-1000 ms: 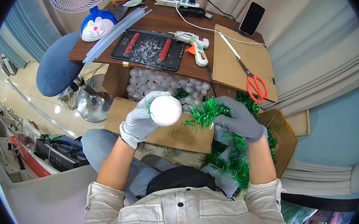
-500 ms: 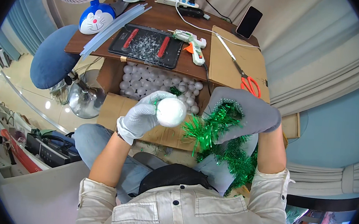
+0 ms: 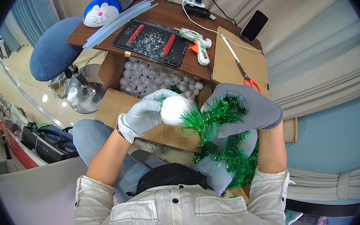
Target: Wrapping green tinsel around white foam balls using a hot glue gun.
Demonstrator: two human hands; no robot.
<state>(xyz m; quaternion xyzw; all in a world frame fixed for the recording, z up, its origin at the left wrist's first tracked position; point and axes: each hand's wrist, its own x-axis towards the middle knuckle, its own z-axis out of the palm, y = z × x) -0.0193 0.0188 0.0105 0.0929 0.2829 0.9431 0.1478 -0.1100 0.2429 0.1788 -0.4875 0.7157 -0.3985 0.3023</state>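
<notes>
A white foam ball (image 3: 175, 111) sits in my left hand (image 3: 142, 112), which wears a light dotted glove with its fingers closed round the ball's left side. Green tinsel shows at the ball's upper left edge, by those fingertips. My right hand (image 3: 248, 113), in a grey dotted glove, grips a green tinsel garland (image 3: 222, 116). The garland's loose end touches the right side of the ball, while its longer part hangs down below the right hand toward my lap. The right fingertips are partly hidden by tinsel.
Beyond my hands, a cardboard box (image 3: 110, 74) of white balls sits beneath the desk (image 3: 83, 38). On the desk are a hot glue gun (image 3: 198, 45), a black tray (image 3: 149, 43) with red handles, pale glue sticks (image 3: 119, 23), orange-handled scissors (image 3: 251, 82), a phone (image 3: 254, 26) and a fan (image 3: 101, 11).
The tinsel's end and the ball have come together: the ball has shifted slightly right, and the tinsel now overlaps its right edge. Both hands keep their holds. The view has tilted slightly.
</notes>
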